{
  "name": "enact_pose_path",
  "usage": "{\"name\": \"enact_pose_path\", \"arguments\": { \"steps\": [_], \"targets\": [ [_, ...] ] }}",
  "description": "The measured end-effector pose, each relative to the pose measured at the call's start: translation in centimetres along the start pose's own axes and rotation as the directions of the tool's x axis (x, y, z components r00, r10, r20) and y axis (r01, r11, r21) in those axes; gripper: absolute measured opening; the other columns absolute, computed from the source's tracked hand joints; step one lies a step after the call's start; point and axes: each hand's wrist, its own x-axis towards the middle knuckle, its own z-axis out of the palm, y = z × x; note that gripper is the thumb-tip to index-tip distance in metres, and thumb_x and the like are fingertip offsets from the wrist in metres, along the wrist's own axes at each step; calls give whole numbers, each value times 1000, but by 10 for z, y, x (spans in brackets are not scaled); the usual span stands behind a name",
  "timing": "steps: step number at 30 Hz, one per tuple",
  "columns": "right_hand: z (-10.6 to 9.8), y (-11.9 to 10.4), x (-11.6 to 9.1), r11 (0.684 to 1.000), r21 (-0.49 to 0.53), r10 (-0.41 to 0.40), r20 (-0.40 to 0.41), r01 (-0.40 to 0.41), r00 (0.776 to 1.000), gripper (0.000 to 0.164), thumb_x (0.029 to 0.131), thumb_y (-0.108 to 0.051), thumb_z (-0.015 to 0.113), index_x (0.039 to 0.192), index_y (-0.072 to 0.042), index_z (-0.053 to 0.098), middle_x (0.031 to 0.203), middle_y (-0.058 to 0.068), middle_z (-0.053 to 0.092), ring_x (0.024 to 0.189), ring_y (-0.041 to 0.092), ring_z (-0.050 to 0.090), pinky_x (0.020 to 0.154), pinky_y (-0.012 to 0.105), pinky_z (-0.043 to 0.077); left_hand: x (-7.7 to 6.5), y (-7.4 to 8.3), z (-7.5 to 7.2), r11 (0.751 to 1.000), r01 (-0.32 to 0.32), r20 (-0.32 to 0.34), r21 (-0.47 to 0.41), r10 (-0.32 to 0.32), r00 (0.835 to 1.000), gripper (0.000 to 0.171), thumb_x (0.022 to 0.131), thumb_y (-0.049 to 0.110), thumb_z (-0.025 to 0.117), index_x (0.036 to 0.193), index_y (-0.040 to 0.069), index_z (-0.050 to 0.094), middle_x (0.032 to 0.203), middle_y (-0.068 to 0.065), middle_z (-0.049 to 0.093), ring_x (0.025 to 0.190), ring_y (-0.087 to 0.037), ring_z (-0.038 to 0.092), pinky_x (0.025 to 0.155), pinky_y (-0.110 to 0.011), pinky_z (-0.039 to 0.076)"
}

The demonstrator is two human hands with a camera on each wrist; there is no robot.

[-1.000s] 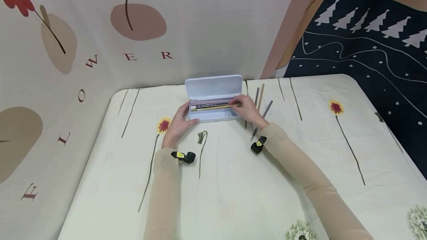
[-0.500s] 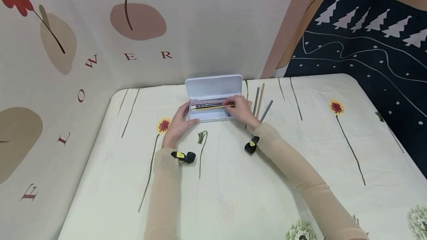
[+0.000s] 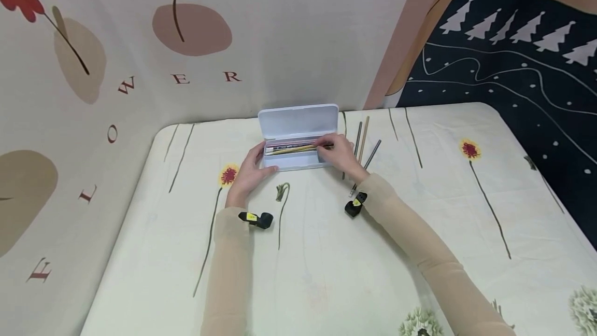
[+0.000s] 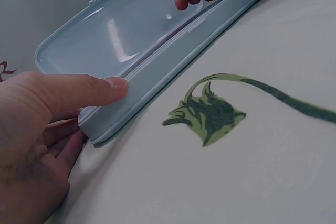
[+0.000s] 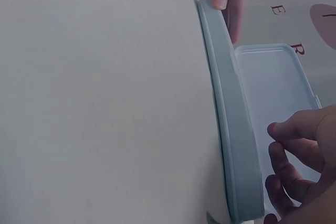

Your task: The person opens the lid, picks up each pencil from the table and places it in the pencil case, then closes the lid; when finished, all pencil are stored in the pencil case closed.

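An open pale blue pencil case [image 3: 291, 162] lies on the table with its lid [image 3: 298, 121] raised at the back. My left hand [image 3: 250, 176] grips its left end; in the left wrist view the thumb [image 4: 97, 90] presses on the front wall and other fingers lie around the end. Over the right part of the case, my right hand [image 3: 340, 152] pinches a yellow pencil [image 3: 291, 151] near its dark right end. The pencil slants slightly over several others in the case. In the right wrist view the front wall hides the pencil below the fingertips.
Right of the case lie a dark pencil [image 3: 358, 138], a tan pencil [image 3: 364, 136] and another dark pencil [image 3: 373, 153], partly behind my right wrist. The white tablecloth [image 3: 308, 274] has printed flowers. A patterned cloth wall [image 3: 298, 40] rises close behind the case.
My right hand moved left over the case with the yellow pencil, then slightly back right. The pencil now slants more, its right end higher in view. The left hand stays on the case.
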Motion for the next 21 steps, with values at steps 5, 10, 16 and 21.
{"name": "enact_pose_path", "arguments": {
  "steps": [5, 10, 16, 21],
  "targets": [
    [-7, 1, -5, 1000, 25, 12, -34, -11, 999, 16, 91, -3, 61, 101, 0, 73, 109, 13, 67, 105, 27, 59, 90, 41, 47, 0, 1, 0, 1000, 0, 4, 2, 0, 1000, 83, 83, 4, 72, 153, 9, 26, 156, -11, 27, 142, -24, 23, 116, -33, 18],
    [-18, 6, -10, 999, 47, 2, -48, 1, 999, 17, 91, -2, 60, 103, 2, 72, 111, 15, 67, 103, 29, 57, 88, 44, 46, 1, 1, -1, 1000, 1, 8, -2, -1, 1000, 84, 83, 4, 72, 153, 10, 26, 156, -11, 26, 143, -24, 22, 116, -33, 17],
    [-32, 14, -17, 999, 45, 29, -48, -26, 998, 18, 92, -2, 59, 106, 5, 69, 113, 18, 65, 108, 30, 55, 95, 45, 43, 0, 1, -1, 1000, -2, 9, 3, 2, 1000, 84, 83, 5, 72, 153, 9, 25, 156, -11, 26, 142, -25, 23, 116, -35, 17],
    [-42, 24, -21, 997, 16, 76, -46, -75, 996, 19, 92, -4, 59, 107, 3, 69, 113, 17, 65, 101, 28, 56, 86, 40, 44, 0, 1, -1, 1000, -10, 12, 17, 9, 1000, 84, 83, 4, 72, 153, 9, 26, 155, -11, 27, 142, -25, 23, 116, -35, 18]
  ]
}}
